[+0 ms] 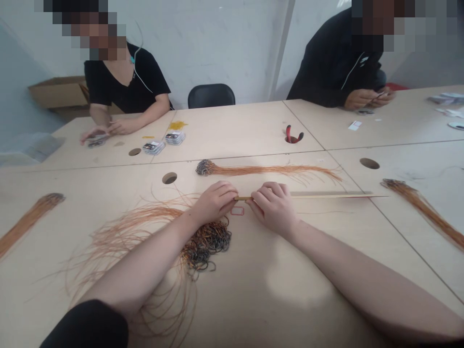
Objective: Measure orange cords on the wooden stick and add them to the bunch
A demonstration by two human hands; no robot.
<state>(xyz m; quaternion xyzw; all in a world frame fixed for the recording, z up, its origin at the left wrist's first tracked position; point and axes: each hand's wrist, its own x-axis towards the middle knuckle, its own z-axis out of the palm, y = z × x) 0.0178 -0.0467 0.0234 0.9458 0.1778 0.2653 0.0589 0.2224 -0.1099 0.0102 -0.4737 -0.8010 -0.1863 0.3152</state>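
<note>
Both hands pinch a thin yellowish strip above the table. My left hand has its fingers closed on the left end, and my right hand grips a short way to the right. Beyond the right hand, a long, narrow pale stick with a reddish edge stretches rightward; whether it joins the strip is hidden. Under my left wrist lies a loose pile of dark fish hooks with orange lines fanning left. A small red-outlined rectangle shows on the tabletop just below the strip.
A bundle of hooks with orange lines lies beyond my hands. More bundles lie left and right. Red-handled pliers stand in a table hole. Across the table sit two people, near small stacked packs.
</note>
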